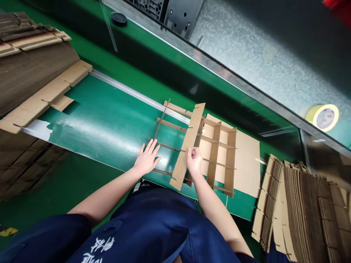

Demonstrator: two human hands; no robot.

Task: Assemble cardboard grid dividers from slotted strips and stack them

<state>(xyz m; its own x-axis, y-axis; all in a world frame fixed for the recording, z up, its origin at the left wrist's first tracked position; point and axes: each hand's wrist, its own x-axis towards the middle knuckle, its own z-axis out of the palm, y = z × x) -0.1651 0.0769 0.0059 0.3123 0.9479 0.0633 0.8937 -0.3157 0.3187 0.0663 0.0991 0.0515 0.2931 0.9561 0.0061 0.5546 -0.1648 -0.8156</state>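
Observation:
On the green bench stands a partly slotted cardboard divider grid, its long strips lying crosswise to me. My left hand rests with fingers spread on the grid's left end, by a thin upright strip. A wide notched cardboard strip leans across the long strips. My right hand has its fingers curled at that strip's right side, pinching its edge. Right of it, a divider grid with square cells sits on a flat cardboard sheet. Which cross strips belong to which grid is hard to tell near my right hand.
A tall pile of notched cardboard strips stands at the left. More strips are stacked upright at the right. Behind a raised ledge lie a roll of yellow tape and black plastic parts. A black round lid sits at the back.

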